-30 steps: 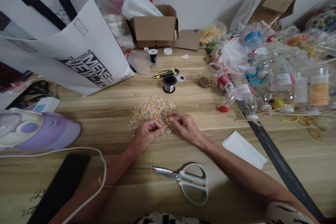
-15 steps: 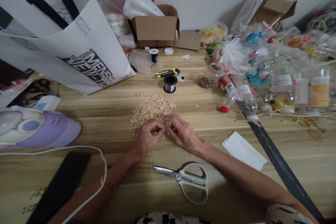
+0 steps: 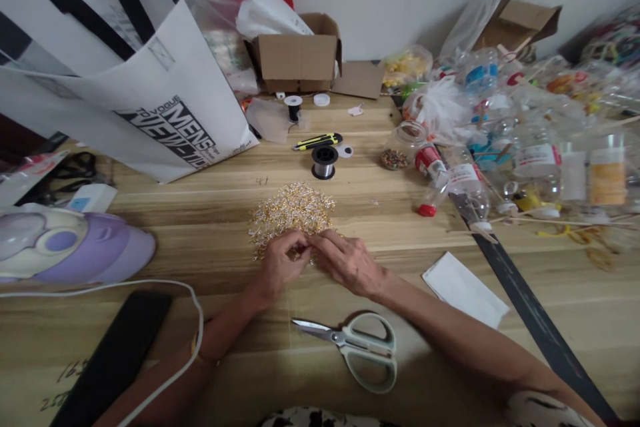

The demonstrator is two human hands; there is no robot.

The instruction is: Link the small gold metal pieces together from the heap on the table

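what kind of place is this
Probably a home craft table for beadwork: a pile of small gold and silver beads or findings, a spool of fine wire and a utility knife.

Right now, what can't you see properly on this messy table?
All in the head view:
- What the left hand and right hand might be pinching: the fingers hide it.
- Each tiny piece in the gold-and-silver pile: too small and blurry.
- The bottom inside the cardboard box: its front wall hides it.
- The far end of the purple-and-cream thing: the left edge cuts it off.
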